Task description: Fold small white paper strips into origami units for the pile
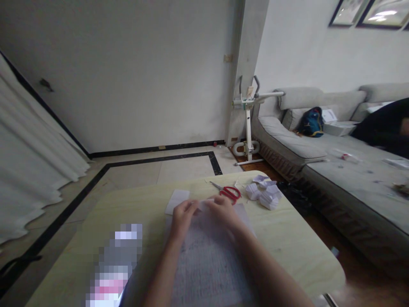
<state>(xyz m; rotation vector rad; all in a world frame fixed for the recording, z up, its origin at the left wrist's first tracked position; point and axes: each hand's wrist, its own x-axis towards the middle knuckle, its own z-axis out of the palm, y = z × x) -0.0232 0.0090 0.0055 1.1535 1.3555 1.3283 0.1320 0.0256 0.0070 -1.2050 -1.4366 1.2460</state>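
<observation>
Both hands meet over a large sheet of paper (207, 273) covered with faint lines of marks. My left hand (184, 215) has its fingers pinched on a small piece of white paper (204, 206). On the other side, my right hand (223, 212) grips the same piece; its fingertips are blurred. A flat white paper piece (177, 201) lies just beyond my left hand. Red-handled scissors (230, 194) rest beyond my right hand, blades pointing away to the left. To their right sits a pile of crumpled or folded white paper (266, 195).
The light wooden table (300, 251) has rounded corners. A pixelated object (118, 260) lies at its left. A grey sofa (287, 140) stands on the right, with a dark backpack (311, 122) and part of a person in dark clothing (386, 128). White exercise equipment (248, 123) stands behind.
</observation>
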